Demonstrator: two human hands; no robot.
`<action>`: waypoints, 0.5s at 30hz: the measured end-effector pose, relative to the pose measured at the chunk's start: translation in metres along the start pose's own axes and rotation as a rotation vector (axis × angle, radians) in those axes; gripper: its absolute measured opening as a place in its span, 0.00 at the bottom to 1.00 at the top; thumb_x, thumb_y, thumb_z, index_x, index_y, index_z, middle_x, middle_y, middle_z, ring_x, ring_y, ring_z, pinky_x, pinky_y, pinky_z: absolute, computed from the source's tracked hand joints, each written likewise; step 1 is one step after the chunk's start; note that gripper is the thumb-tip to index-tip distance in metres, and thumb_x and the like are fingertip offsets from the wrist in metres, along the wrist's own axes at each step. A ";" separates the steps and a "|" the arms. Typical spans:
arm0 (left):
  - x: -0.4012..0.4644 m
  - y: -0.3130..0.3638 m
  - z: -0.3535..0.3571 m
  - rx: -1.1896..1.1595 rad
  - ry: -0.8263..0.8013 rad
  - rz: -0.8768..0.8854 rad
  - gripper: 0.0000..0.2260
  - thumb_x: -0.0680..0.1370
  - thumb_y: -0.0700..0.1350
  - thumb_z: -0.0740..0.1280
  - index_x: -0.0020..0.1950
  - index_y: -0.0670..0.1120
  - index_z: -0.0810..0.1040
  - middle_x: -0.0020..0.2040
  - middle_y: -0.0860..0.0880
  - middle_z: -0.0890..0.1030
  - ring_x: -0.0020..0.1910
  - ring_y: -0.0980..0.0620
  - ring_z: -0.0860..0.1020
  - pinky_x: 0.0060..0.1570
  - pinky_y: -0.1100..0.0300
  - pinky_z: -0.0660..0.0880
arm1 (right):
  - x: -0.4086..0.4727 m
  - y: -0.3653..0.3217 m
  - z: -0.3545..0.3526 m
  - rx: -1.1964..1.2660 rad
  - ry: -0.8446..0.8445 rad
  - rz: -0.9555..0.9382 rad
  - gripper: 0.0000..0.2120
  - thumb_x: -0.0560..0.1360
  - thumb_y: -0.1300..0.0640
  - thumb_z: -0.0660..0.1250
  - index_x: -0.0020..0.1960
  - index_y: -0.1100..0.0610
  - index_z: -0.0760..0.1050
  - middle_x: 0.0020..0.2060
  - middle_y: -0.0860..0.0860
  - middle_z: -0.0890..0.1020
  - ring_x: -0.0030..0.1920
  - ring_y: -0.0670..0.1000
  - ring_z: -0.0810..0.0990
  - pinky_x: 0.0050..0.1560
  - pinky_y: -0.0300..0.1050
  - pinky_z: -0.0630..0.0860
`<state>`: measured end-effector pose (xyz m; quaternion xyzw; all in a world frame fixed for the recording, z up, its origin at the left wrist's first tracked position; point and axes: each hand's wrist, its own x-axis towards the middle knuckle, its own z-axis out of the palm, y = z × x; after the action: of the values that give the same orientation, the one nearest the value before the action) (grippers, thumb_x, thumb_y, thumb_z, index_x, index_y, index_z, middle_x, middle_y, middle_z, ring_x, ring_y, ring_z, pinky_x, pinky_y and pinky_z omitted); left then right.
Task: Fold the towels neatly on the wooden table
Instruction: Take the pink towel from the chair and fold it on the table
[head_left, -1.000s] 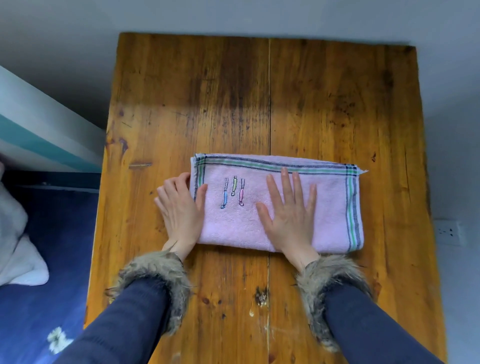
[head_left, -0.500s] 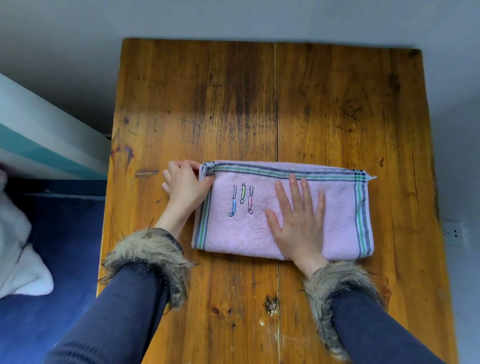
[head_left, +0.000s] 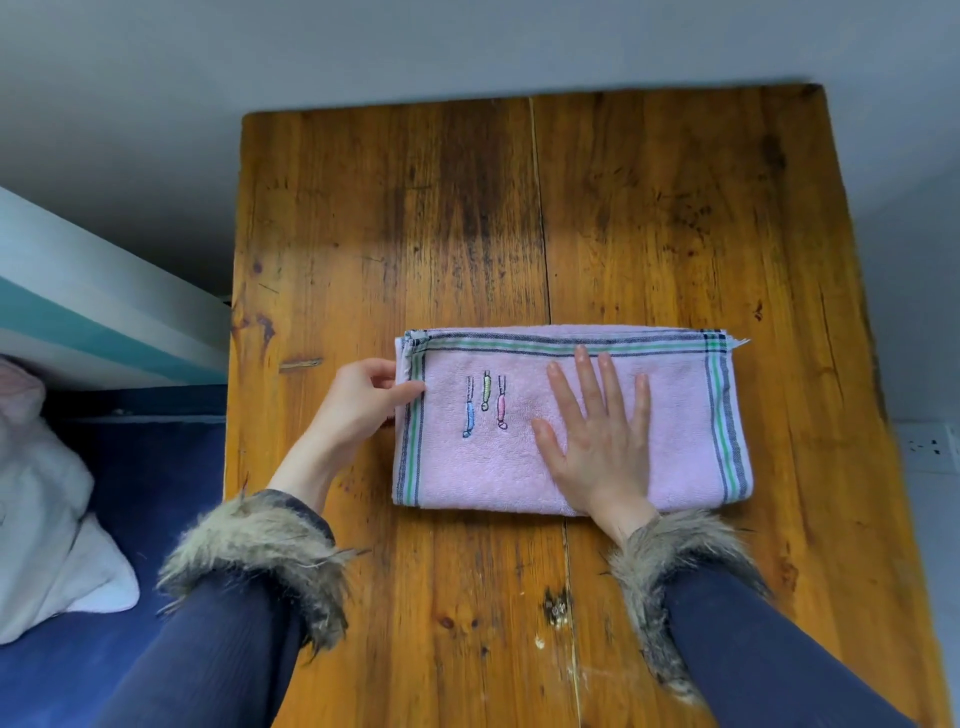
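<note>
My left hand (head_left: 358, 402): at the towel's left short end, thumb on top and fingers curled at the hem, pinching the upper left corner layers.
My right hand (head_left: 597, 436): flat, fingers straight and spread, pressing the middle of the towel; grips nothing.
Pink towel (head_left: 571, 421): already folded into a long band, lying across the near half of the wooden table (head_left: 649, 208); striped borders at both short ends, 3 small embroidered motifs left of centre.
Step in hand, as I judge it: bring the left end over to the right end. To do it well I should take every layer in the pinch, hold the middle down as the hinge, and match the striped hems before smoothing.
Table: 2 worn boards with a seam down the middle, stained and scratched.
Room: grey wall beyond; wall socket (head_left: 930, 447) at right; white cloth (head_left: 47, 519) on blue bedding (head_left: 156, 483) at left.
</note>
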<state>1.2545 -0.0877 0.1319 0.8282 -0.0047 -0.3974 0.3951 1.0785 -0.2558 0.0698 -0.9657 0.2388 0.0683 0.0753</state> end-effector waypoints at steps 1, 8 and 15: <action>-0.002 0.004 -0.002 -0.027 -0.015 -0.016 0.07 0.75 0.42 0.69 0.52 0.43 0.77 0.46 0.46 0.81 0.46 0.51 0.79 0.39 0.63 0.76 | 0.000 0.000 -0.001 -0.003 -0.003 0.001 0.30 0.77 0.37 0.39 0.76 0.48 0.49 0.76 0.52 0.52 0.76 0.54 0.48 0.71 0.64 0.45; -0.041 0.037 0.001 0.086 0.043 0.081 0.06 0.75 0.41 0.69 0.50 0.43 0.77 0.44 0.46 0.78 0.42 0.51 0.80 0.38 0.58 0.81 | 0.000 0.001 -0.007 0.037 -0.056 -0.012 0.30 0.77 0.37 0.43 0.76 0.48 0.50 0.76 0.51 0.51 0.76 0.52 0.46 0.72 0.63 0.41; -0.083 0.100 0.046 0.173 0.018 0.196 0.04 0.76 0.42 0.66 0.47 0.42 0.74 0.40 0.45 0.78 0.35 0.51 0.79 0.34 0.56 0.81 | -0.030 0.042 -0.051 0.585 -0.040 -0.054 0.21 0.79 0.53 0.54 0.71 0.55 0.65 0.74 0.51 0.61 0.75 0.51 0.56 0.72 0.43 0.47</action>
<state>1.1980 -0.1596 0.2348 0.8584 -0.1163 -0.3477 0.3589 1.0376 -0.2886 0.1204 -0.9075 0.2211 0.0135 0.3570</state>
